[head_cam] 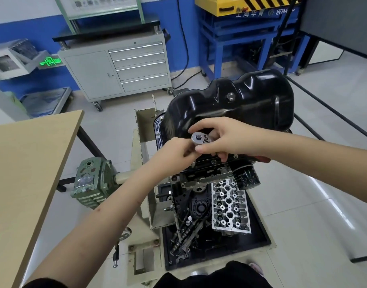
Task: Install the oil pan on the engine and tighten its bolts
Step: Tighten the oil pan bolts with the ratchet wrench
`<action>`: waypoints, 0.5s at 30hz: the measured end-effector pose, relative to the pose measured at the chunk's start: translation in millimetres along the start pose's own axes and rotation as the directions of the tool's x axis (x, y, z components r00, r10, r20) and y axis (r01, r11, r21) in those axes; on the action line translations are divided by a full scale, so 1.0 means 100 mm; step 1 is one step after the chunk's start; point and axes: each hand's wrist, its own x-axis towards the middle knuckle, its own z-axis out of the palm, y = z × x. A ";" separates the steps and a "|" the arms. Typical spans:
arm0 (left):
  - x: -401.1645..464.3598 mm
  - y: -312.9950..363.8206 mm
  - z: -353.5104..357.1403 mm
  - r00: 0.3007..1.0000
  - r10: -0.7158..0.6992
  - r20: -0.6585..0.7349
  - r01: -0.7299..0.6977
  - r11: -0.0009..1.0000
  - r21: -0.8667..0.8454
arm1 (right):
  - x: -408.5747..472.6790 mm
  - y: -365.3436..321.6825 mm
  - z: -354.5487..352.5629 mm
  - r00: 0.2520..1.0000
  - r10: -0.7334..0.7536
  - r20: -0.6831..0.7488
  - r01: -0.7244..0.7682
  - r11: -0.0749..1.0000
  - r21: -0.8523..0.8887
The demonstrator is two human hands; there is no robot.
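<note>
Gripping a shiny round-headed steel ratchet [199, 138], the right hand [230, 138] is curling over it; the left hand [179, 151] is pinching beneath; glossy black lumpy oil pan [236, 104] just beyond.

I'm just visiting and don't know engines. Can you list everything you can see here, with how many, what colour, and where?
oil pan: one, glossy black, on top of the engine, centre
engine: one, dark metal, on the stand under the pan
ratchet: one, silver, head showing between the hands at the pan's near edge
oil filter: one, black, on the engine's right side
cylinder head: one, silver, in the tray below
tray: one, black, at the stand's base
gearbox: one, green, left of the stand
table: one, light wood, left
tool cabinet: one, grey, back wall
left hand: grips below the ratchet head
right hand: holds the ratchet
</note>
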 end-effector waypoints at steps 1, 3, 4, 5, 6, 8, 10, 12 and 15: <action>0.00 -0.01 0.00 1.000 0.002 0.005 -0.002 1.000 -0.004 | 0.00 0.01 0.02 1.000 0.026 0.008 -0.027 0.995 0.100; -0.01 -0.01 0.01 1.000 0.010 0.008 -0.010 1.000 -0.001 | -0.01 0.01 0.05 0.997 0.070 0.014 -0.071 0.973 0.218; -0.01 -0.01 0.02 1.000 0.012 0.006 -0.012 1.000 -0.002 | -0.01 0.00 0.07 0.996 0.089 0.014 -0.090 0.965 0.246; -0.01 -0.02 0.02 1.000 0.011 0.001 -0.011 1.000 -0.010 | -0.01 0.01 0.09 0.994 0.105 0.012 -0.105 0.959 0.265; -0.02 -0.02 0.02 1.000 0.009 -0.005 -0.009 1.000 -0.023 | -0.01 0.01 0.10 0.993 0.117 0.012 -0.115 0.952 0.282; -0.02 -0.03 0.03 1.000 0.006 -0.013 -0.007 0.998 -0.057 | -0.02 0.02 0.10 0.992 0.129 0.016 -0.128 0.945 0.300; -0.02 -0.05 0.03 1.000 0.003 -0.017 -0.005 0.995 -0.100 | -0.02 0.02 0.10 0.992 0.122 0.032 -0.126 0.951 0.282; -0.01 -0.06 0.04 0.999 -0.008 -0.033 0.002 0.988 -0.156 | 0.00 0.01 0.06 0.994 0.100 0.045 -0.108 0.964 0.241; 0.05 -0.06 0.03 0.998 -0.049 -0.050 0.037 0.973 -0.229 | 0.06 -0.04 -0.02 0.996 0.091 0.022 -0.093 0.984 0.154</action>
